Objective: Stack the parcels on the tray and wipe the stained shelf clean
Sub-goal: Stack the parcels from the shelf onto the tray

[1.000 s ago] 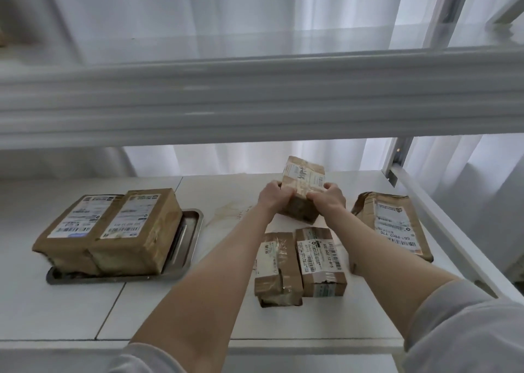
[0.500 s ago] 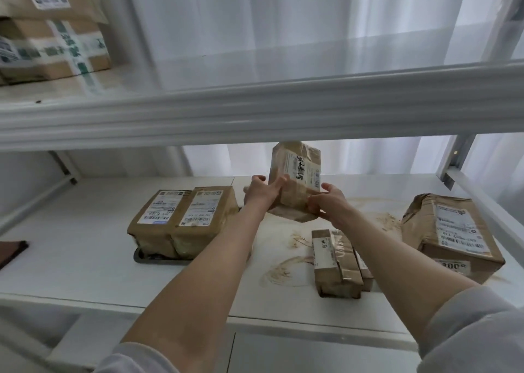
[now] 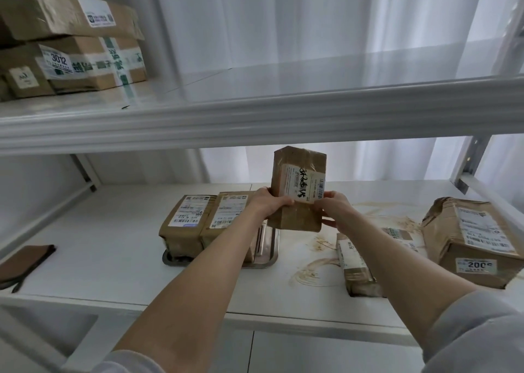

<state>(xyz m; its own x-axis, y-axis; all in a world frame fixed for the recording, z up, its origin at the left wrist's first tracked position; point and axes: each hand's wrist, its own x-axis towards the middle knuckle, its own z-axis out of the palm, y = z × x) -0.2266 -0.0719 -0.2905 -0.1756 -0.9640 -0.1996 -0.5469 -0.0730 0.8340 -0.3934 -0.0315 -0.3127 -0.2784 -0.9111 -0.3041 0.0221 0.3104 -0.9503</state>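
The stacking step is in hand. Both hands hold one small taped parcel (image 3: 297,191) upright in the air between them. The left hand (image 3: 269,205) curls round its left edge and the right hand (image 3: 336,208) grips its lower right side.

The metal tray (image 3: 268,260) lies just below and left of the left hand, with two labelled parcels (image 3: 204,222) side by side on it, touching. These fill most of the tray, so the next move probably calls for tipping the held parcel flat and setting it on top of the pair, squared so it does not overhang.

The upper shelf edge (image 3: 255,123) runs close above the parcel's top, so there is little room to lift. Moving left and down looks freer.

Under the right forearm lie more small parcels (image 3: 354,265), and a large crumpled box (image 3: 476,239) sits further right. Brown stains (image 3: 312,270) smear the white shelf (image 3: 113,245) below and beyond the right hand. Wiping is not yet begun. What looks like a brown cloth (image 3: 25,259) lies well to the left of the left hand, at the shelf's front edge.
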